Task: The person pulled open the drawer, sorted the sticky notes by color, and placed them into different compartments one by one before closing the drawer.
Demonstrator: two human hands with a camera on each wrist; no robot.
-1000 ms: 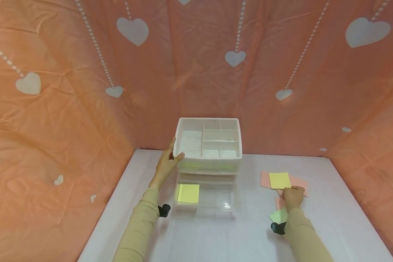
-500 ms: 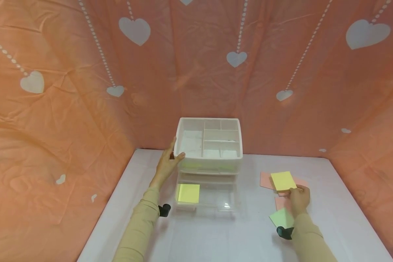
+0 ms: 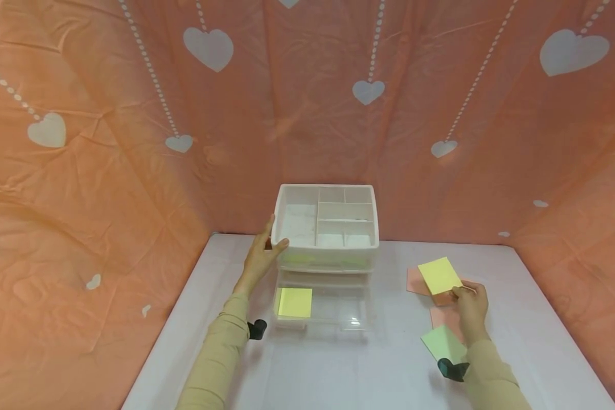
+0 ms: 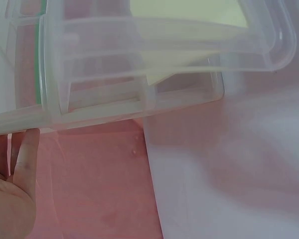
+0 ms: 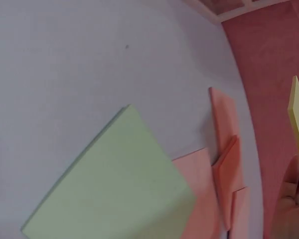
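Pinching yellow pad [image 3: 439,275], right grip [image 3: 470,306] closed.

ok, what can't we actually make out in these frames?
- Right hand grip on the yellow pad: head view too small; right wrist view cuts off the fingers at the edge.
- Pink pads: count unclear, overlapped by the green pad.
- Upper drawer of the organizer: contents blurred behind frosted plastic.
- Left hand: mostly cut off in left wrist view.

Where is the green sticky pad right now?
In the head view, the green sticky pad lies on the table's right side, just below the pink pads, beside the right wrist.
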